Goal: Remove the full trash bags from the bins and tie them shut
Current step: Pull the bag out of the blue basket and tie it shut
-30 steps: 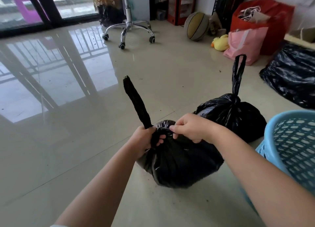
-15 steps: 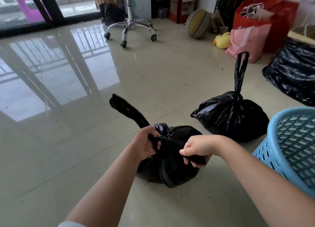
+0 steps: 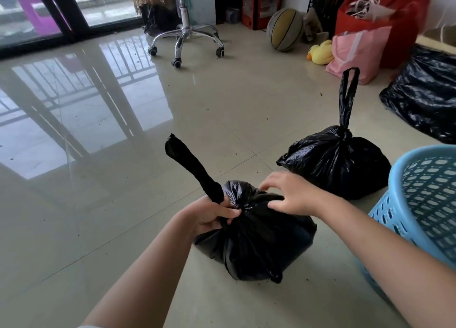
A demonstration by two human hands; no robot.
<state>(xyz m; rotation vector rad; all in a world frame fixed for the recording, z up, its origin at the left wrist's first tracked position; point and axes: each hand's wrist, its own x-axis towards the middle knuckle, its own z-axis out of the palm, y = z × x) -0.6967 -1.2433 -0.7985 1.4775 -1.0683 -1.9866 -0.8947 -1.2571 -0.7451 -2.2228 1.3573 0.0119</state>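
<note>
1. we see the near black plastic trash bag (image 3: 256, 239), full and rounded, sitting on the glossy beige tiled floor (image 3: 123, 216) at about 6 o'clock in the view.
2. our left hand (image 3: 209, 215) grips the gathered neck of this bag, with the fingers curled tight around it; one twisted black handle strip (image 3: 192, 166) stands up from the fist and leans toward 11 o'clock.
3. our right hand (image 3: 291, 194) is spread, the fingers quite straight and apart, and it holds nothing; it is just above the top of the same bag, at 3 o'clock from the left hand. we cannot tell if the fingertips touch the plastic.
4. a second end of the bag hangs down the front side and finishes near the floor at 5 o'clock of the bag.
5. the second black plastic trash bag (image 3: 338, 165) is already knotted, its loop handle standing upright; it rests on the floor at 1 o'clock from the near bag, close but apart.
6. the light blue perforated plastic bin (image 3: 424, 204) is at 3 o'clock, at the right edge, just beside both bags.
7. farther away, at 1 to 2 o'clock, there are a large black plastic sack (image 3: 424, 93), a pink fabric bag (image 3: 357, 54), a red bag (image 3: 399, 19), a yellow duck toy (image 3: 320, 52) and a worn basketball (image 3: 285, 29).
8. at 12 o'clock stands the chrome wheeled base of an office chair (image 3: 185, 36).
</note>
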